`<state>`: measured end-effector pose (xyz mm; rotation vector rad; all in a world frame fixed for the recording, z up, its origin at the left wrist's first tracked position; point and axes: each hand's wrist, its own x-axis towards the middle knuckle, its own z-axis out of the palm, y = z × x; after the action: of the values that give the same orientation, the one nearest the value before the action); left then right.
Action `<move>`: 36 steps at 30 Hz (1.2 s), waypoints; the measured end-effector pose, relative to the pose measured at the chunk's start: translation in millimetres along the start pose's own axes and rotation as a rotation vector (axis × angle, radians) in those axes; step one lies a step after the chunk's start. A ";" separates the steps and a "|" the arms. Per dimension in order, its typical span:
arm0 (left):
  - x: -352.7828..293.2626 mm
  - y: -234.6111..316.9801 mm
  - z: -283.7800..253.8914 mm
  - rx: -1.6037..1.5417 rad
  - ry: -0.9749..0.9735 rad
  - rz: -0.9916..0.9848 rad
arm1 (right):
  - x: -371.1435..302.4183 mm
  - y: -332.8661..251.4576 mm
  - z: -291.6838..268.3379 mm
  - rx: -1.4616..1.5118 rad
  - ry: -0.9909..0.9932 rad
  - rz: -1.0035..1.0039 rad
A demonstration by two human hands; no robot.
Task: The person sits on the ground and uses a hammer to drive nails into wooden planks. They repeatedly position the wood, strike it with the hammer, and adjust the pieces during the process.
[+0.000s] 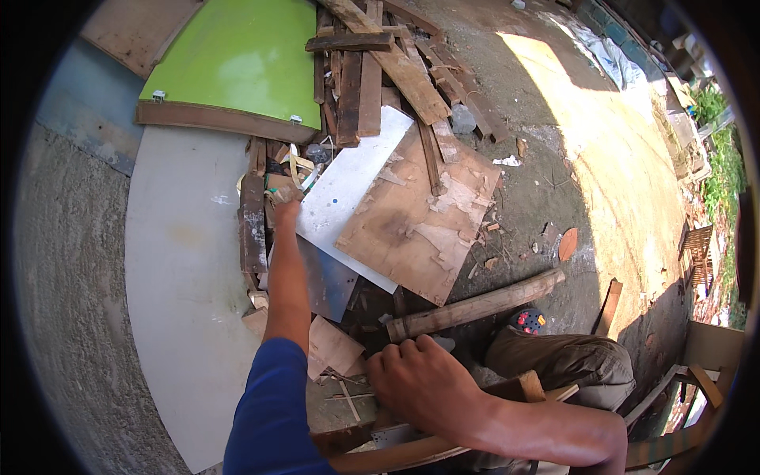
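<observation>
My left arm stretches forward into a heap of wood scraps. The left hand (286, 210) is at small pieces beside a dark upright board (252, 222); its fingers blend into the scraps, so what it touches is unclear. Closer to me, my right hand (423, 384) has its knuckles up and fingers curled down over something hidden beneath it. Under the right forearm runs a curved wooden strip (396, 457). Ahead of that hand lies a long squared timber (479, 304). Between the hands are a small brown board (332, 346) and a grey-blue panel (323, 277).
A peeling plywood sheet (423, 222) overlaps a white panel (336, 194). Behind them are stacked planks (368, 87) and a lime-green panel (237, 63) with hinges. A large white board (186, 269) stands along the left wall (71, 317). My bent knee (570, 364) is at right.
</observation>
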<state>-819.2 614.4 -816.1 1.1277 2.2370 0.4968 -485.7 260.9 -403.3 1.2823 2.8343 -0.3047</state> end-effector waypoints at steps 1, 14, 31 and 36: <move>7.9 -7.2 -0.5 0.016 -0.013 0.047 | 0.4 -0.9 2.4 0.007 0.005 0.000; 14.5 -20.0 5.1 -0.261 -0.291 -0.011 | 8.6 -0.7 11.1 0.000 -0.011 0.034; -126.1 72.2 -88.6 -0.075 -0.004 0.306 | 13.2 -2.8 22.6 0.003 0.051 0.036; -144.3 131.8 -172.9 -0.531 0.040 0.408 | 12.1 -0.8 24.9 0.055 0.099 -0.009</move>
<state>-782.6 560.5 -563.5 1.2756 1.7369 1.2047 -495.9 264.8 -428.7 1.3309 2.9338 -0.3303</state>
